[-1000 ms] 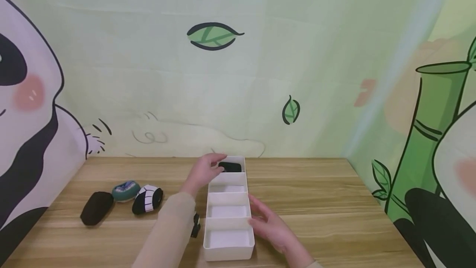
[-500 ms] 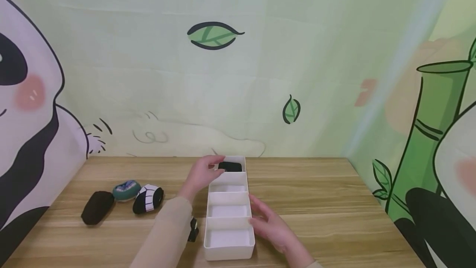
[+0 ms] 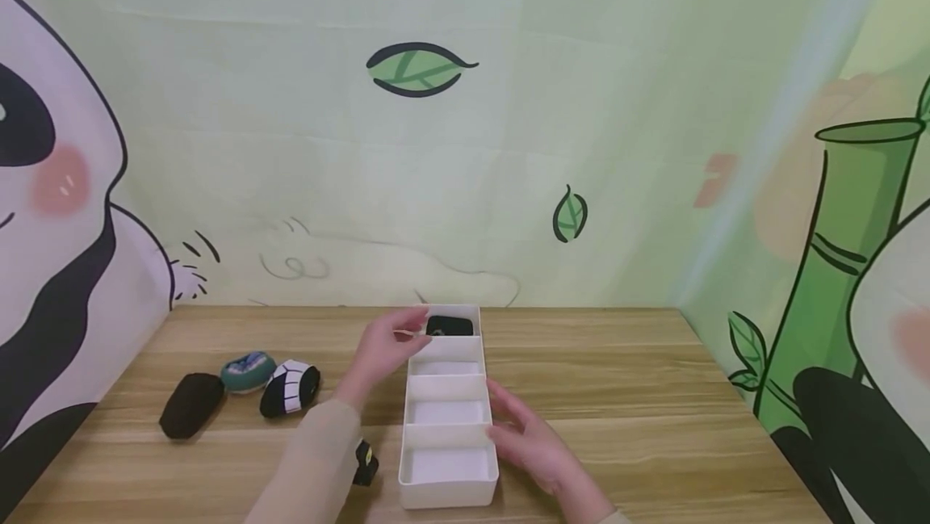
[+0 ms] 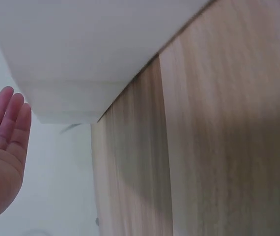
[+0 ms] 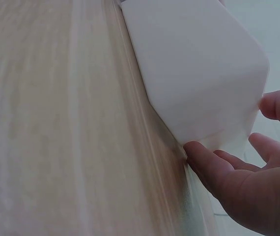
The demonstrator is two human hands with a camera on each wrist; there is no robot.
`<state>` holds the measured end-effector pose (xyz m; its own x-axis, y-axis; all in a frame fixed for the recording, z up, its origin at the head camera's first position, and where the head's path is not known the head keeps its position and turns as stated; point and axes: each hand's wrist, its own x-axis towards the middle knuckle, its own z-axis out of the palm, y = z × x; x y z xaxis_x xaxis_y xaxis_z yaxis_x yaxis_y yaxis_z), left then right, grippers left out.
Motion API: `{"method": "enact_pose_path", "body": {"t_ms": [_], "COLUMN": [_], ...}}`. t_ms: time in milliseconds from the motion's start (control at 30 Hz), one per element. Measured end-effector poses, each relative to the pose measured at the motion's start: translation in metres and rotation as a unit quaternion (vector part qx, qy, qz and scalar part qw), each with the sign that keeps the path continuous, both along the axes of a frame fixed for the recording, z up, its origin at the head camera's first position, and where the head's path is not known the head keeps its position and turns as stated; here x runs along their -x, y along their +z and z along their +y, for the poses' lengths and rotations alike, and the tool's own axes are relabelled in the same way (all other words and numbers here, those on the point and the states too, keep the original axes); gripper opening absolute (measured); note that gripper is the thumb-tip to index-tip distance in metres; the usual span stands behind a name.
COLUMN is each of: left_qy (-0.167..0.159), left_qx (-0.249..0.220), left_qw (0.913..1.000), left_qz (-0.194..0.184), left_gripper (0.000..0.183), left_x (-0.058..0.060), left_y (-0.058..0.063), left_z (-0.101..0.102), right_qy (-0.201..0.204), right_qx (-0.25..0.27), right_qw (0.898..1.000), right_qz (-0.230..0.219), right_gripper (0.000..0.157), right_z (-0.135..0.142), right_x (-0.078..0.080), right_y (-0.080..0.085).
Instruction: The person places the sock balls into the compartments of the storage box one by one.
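A long white divided box (image 3: 448, 493) stands lengthwise on the table, with a black folded bundle (image 3: 449, 326) in its farthest compartment. Beside that compartment's left wall is my left hand (image 3: 381, 346), thumb and fingers spread and nothing between them. The left wrist view shows the same hand (image 4: 5, 147) with its fingers nearly straight, by the box's side (image 4: 81, 44). My right hand (image 3: 529, 443) rests its fingertips against the box's right side. In the right wrist view, its fingers (image 5: 206, 157) touch the white wall (image 5: 194, 64) low down and the thumb sits near the upper edge.
On the wooden table (image 3: 617, 395) to the left lie a dark brown rolled bundle (image 3: 191, 405), a teal patterned roll (image 3: 248, 372) and a black-and-white roll (image 3: 291, 389). A black piece with a yellow mark (image 3: 366, 463) shows partly behind my left sleeve. A printed cloth (image 3: 508, 128) hangs behind.
My left hand has drawn back leftward from the black bundle in the far compartment. The left sleeve has shifted left, uncovering more of the black piece beside it. The right hand stays put.
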<state>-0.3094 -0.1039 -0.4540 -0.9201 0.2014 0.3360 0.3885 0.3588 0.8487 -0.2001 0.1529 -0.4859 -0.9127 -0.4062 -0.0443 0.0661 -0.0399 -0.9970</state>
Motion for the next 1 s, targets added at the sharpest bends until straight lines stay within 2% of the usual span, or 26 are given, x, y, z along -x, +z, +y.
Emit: {"method": "enact_pose_path", "body": {"t_ms": [100, 333, 633, 1000], "left_qy": [-0.004, 0.012, 0.031, 0.057], "left_qx": [-0.01, -0.015, -0.02, 0.029], "left_qw": [0.9999, 0.9998, 0.9991, 0.9977], "left_qz": [0.005, -0.005, -0.02, -0.022], "left_gripper": [0.047, 0.048, 0.048, 0.053], "left_x": [-0.003, -0.011, -0.026, -0.037], "left_y": [0.0, 0.0, 0.007, 0.007], "left_z": [-0.003, -0.011, -0.022, -0.047], "right_qy": [0.001, -0.002, 0.003, -0.004], "right_qx": [-0.001, -0.002, 0.004, -0.005], "right_qw": [1.0, 1.0, 1.0, 1.0], "right_qz": [0.002, 0.002, 0.004, -0.001], "right_gripper": [0.071, 0.071, 0.072, 0.071], "right_z": [0.001, 0.002, 0.001, 0.001], "right_x": [0.0, 0.0, -0.001, 0.0], "right_y": [0.0, 0.0, 0.0, 0.001]}}
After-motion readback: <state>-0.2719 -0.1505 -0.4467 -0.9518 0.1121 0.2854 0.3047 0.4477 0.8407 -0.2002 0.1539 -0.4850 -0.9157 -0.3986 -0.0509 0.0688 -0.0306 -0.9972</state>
